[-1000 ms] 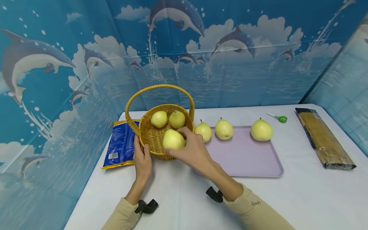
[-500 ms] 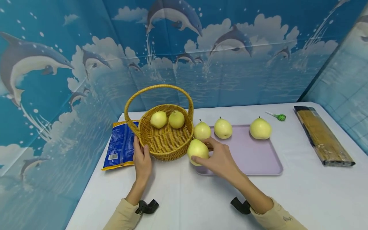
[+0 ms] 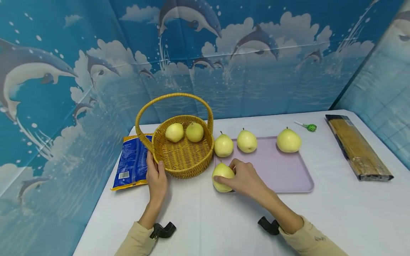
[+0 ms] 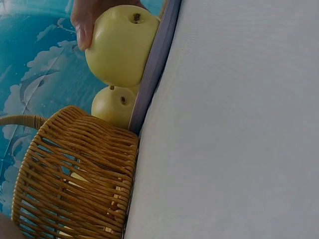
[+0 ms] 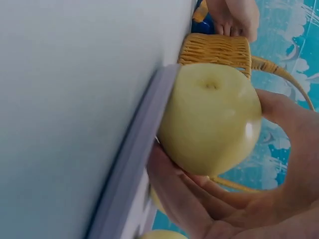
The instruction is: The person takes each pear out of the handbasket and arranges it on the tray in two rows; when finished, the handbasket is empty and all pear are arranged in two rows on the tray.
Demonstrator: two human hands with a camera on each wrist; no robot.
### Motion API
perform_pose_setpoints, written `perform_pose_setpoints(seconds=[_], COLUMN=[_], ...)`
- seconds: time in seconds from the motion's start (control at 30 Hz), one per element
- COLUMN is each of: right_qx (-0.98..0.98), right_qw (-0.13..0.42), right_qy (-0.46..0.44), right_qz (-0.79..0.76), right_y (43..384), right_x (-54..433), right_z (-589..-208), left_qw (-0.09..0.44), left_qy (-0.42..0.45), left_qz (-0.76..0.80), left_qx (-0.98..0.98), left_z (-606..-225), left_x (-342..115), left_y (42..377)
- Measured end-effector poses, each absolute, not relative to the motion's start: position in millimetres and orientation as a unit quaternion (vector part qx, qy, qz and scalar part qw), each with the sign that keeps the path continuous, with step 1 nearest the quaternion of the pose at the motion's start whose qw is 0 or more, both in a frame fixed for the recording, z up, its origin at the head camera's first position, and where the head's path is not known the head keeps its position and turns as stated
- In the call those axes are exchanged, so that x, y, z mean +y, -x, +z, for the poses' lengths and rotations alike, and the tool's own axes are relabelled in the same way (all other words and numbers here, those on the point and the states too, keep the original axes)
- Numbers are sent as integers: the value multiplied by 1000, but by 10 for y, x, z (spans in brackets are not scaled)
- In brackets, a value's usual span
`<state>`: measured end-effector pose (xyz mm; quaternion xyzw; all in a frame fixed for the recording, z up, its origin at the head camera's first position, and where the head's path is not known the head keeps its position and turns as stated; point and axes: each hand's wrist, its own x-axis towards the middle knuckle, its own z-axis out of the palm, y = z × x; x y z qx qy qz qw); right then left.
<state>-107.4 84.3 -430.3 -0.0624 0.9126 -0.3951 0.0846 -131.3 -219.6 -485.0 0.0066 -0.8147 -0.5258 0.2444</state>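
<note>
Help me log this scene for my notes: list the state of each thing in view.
Wicker basket, handle up, holding pears
Two pears, inside the basket
Held pear, gripped at the tray's near left corner
Three other pears, ungripped, stems up
Lilac tray, lying flat
Blue packet, lying flat, partly hidden
Lollipop, lying down
Brown packet, lying flat
Left hand, touching the basket
Right hand, gripping a pear

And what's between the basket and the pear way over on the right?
In the head view, a near pear beside the basket, then a middle pear, then a bare bit of tray before the right pear.
</note>
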Motion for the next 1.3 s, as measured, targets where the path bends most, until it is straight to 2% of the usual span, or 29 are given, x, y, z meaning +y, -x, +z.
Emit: perform_pose_setpoints(seconds=[0.2,0.47,0.87,1.1,1.3], right_qx=[913,911,891,870,857], right_qw=[107,101,11,-61,-85], right_qy=[85,94,109,132,147], right_qz=[-384,-388,-441,-472,-486], right_y=[1087,1115,1148,1169,1178], right_x=[890,987,1017,976,939], right_z=[-4239,-4158,-4140,-4190,-4223], left_qw=[241,249,254,254,254], left_qy=[-10,1,4,3,4], left_qz=[-527,-527,-522,-531,-531], left_qx=[-815,-813,-815,-809,-809], left_z=[-4844,-4849,-4838,-4809,-4859], left_x=[-2220,-2231,-2239,-2215,-2220], left_y=[1301,1320,1325,1336,1336])
